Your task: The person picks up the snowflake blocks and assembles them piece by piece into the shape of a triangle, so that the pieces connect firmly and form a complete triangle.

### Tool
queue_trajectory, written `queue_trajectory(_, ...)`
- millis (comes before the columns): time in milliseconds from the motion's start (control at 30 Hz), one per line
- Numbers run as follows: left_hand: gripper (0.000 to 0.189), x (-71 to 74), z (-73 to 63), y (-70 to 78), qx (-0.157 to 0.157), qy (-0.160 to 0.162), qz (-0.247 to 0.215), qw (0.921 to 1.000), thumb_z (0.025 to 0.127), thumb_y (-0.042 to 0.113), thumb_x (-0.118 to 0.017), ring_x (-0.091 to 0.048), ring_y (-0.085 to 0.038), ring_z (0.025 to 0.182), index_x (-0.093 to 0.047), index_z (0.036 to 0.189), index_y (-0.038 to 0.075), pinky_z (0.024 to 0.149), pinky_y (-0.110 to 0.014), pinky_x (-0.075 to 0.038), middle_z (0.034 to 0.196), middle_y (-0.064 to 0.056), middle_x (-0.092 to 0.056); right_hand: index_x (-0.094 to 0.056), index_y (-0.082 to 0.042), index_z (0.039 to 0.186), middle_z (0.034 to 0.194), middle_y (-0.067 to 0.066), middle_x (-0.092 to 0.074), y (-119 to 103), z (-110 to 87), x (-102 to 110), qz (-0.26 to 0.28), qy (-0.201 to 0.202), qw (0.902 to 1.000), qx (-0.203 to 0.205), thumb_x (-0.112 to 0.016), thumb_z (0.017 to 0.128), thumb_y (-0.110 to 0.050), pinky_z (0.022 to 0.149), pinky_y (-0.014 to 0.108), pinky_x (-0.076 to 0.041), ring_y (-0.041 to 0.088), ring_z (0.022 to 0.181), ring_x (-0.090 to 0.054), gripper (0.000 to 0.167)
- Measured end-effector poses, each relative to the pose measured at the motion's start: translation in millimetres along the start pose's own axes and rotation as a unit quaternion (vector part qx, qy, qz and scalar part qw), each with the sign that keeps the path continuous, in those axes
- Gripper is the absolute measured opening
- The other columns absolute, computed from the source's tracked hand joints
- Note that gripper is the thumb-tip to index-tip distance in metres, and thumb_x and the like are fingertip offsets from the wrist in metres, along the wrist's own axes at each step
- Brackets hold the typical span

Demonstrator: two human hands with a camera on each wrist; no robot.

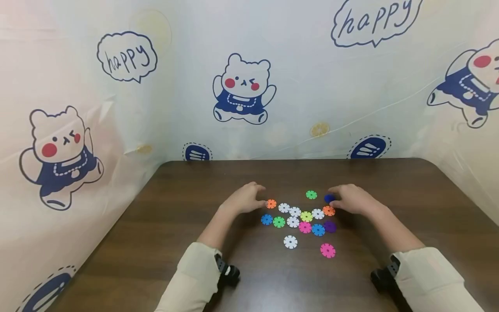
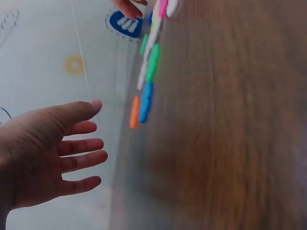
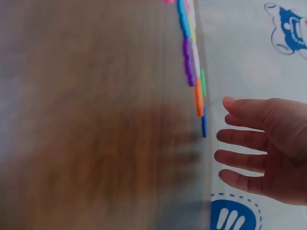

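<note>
Several round notched plastic discs lie flat on the brown table in a loose cluster. My left hand [image 1: 244, 198] is at the cluster's left side, nearest an orange disc [image 1: 271, 203] and a blue disc [image 1: 267, 219]. In the left wrist view, that hand [image 2: 62, 148] shows straight, spread fingers with nothing in them. Across the cluster, my right hand [image 1: 352, 199] is closest to a dark blue disc [image 1: 329, 198] and another orange disc [image 1: 328, 211], overlapping the blue one in the head view. Its fingers [image 3: 242, 139] are extended and hold nothing in the right wrist view.
Between the hands lie white, green, yellow, pink and purple discs. A white disc [image 1: 290, 242] and a pink disc [image 1: 328, 250] lie apart, closer to the front. The brown table [image 1: 148, 242] meets a printed curtain [image 1: 171, 108] behind and at the sides.
</note>
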State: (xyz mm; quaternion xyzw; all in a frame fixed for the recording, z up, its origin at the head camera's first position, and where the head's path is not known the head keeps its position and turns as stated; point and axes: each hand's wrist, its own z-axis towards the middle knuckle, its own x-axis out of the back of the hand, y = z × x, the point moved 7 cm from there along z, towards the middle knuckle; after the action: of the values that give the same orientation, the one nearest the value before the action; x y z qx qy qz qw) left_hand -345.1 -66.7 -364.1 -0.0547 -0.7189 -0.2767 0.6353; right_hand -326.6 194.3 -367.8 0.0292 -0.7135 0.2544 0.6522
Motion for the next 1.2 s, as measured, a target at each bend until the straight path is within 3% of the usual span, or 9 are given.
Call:
queue_trajectory(300,0.043,-16.6,27.9,-12.6,0.031,-0.021,-0.051,0.9980,0.081,0.028,-0.072,-0.055,-0.019,0.098,-0.062,0.116,0.007,0.089,-0.036,-0.045,0.111,-0.006,-0.060,-0.061,0.005,0.115,0.113,0.026,-0.057,16,17.7,-2,0.014,-0.017,0.9990,-0.040,-0.069,0.083,-0.012,0.087,0.053,-0.043,0.040,0.103,-0.052,0.037)
queue_trajectory(533,0.031,-19.2,34.0,-3.6,0.017,-0.025,-0.032,0.9990,0.079,0.029,-0.073,-0.053,-0.017,0.088,-0.067,0.103,0.011,0.097,-0.054,-0.030,0.094,0.001,-0.060,-0.063,0.005,0.110,0.108,0.023,-0.058,21,21.6,-2,0.021,-0.017,0.9984,-0.049,-0.070,0.081,-0.008,0.085,0.053,-0.044,0.037,0.098,-0.053,0.033)
queue_trajectory(633,0.027,-20.8,33.8,-2.8,0.022,-0.025,-0.027,0.9991,0.079,0.027,-0.074,-0.052,-0.016,0.086,-0.066,0.100,0.011,0.098,-0.055,-0.027,0.089,0.002,-0.059,-0.064,0.005,0.108,0.105,0.022,-0.059,21,24.0,-3,0.030,-0.020,0.9980,-0.051,-0.070,0.081,-0.007,0.085,0.052,-0.044,0.035,0.094,-0.054,0.030)
queue_trajectory(967,0.025,-22.7,30.3,-1.6,0.033,0.009,-0.036,0.9988,0.079,0.023,-0.074,-0.051,-0.016,0.077,-0.059,0.095,0.010,0.089,-0.047,-0.035,0.080,0.002,-0.055,-0.060,-0.001,0.099,0.083,0.010,-0.057,19,24.5,-4,0.041,-0.011,0.9978,-0.052,-0.071,0.079,-0.005,0.070,0.038,-0.049,0.025,0.075,-0.051,0.023)
queue_trajectory(1200,0.017,-21.1,26.6,-2.3,0.042,0.030,-0.082,0.9953,0.085,0.007,-0.066,-0.051,-0.017,0.071,-0.056,0.099,0.007,0.064,-0.026,-0.047,0.081,-0.003,-0.053,-0.059,-0.002,0.088,0.076,0.008,-0.054,13,22.9,2,0.050,0.026,0.9975,-0.042,-0.064,0.081,0.002,0.061,0.032,-0.048,0.023,0.069,-0.050,0.010)
